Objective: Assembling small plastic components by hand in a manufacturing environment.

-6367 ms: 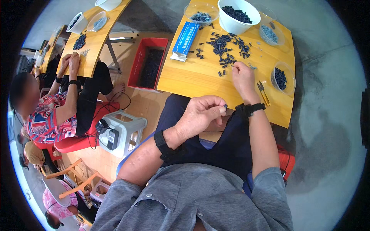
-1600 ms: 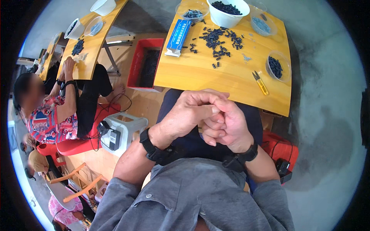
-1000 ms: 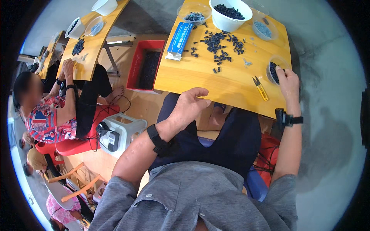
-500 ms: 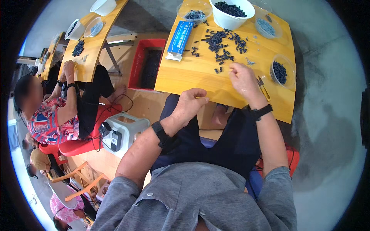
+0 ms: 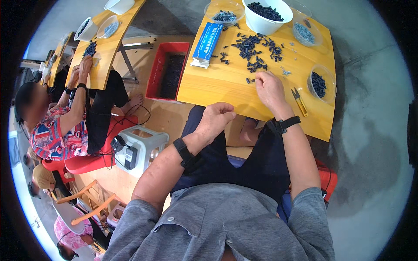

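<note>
The left hand hangs above the lap by the table's near edge, fingers curled, thumb almost meeting the forefinger; I cannot tell whether anything is between them. Ahead and to its right, the right hand is over the tabletop, fingers bent; their tips are turned away, so any hold is hidden. The loose small black pieces begin just beyond those fingertips, a couple lying just to their left. Right of that hand lie yellow-handled snips, then a clear tub of black pieces. Farthest from the grip, behind the pile, stands a white bowl heaped with more.
</note>
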`<action>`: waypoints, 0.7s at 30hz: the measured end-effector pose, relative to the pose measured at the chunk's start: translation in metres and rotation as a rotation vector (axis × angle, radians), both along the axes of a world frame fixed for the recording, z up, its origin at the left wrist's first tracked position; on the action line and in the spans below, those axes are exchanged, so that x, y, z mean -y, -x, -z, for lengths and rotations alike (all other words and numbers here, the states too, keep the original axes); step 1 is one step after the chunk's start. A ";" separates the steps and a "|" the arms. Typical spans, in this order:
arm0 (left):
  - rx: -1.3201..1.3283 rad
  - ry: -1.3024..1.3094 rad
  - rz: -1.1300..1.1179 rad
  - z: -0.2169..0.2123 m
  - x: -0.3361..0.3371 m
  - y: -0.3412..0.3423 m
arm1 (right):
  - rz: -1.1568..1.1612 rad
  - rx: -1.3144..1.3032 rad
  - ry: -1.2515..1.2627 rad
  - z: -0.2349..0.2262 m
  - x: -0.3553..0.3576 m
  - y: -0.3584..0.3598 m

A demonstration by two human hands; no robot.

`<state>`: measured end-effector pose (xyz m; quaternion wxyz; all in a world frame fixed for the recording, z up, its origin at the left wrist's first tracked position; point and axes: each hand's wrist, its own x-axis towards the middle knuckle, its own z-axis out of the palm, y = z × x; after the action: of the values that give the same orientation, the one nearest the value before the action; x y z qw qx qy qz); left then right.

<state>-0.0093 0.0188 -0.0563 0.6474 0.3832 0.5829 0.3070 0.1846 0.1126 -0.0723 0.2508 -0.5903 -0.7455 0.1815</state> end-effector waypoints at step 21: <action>0.074 -0.156 -0.180 -0.023 -0.013 -0.013 | 0.023 -1.137 0.478 -0.017 0.027 -0.005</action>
<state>0.0034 0.0316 -0.0334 0.6066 0.3672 0.5648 0.4222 0.1896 0.0854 -0.0548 0.4717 -0.4492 -0.4273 0.6270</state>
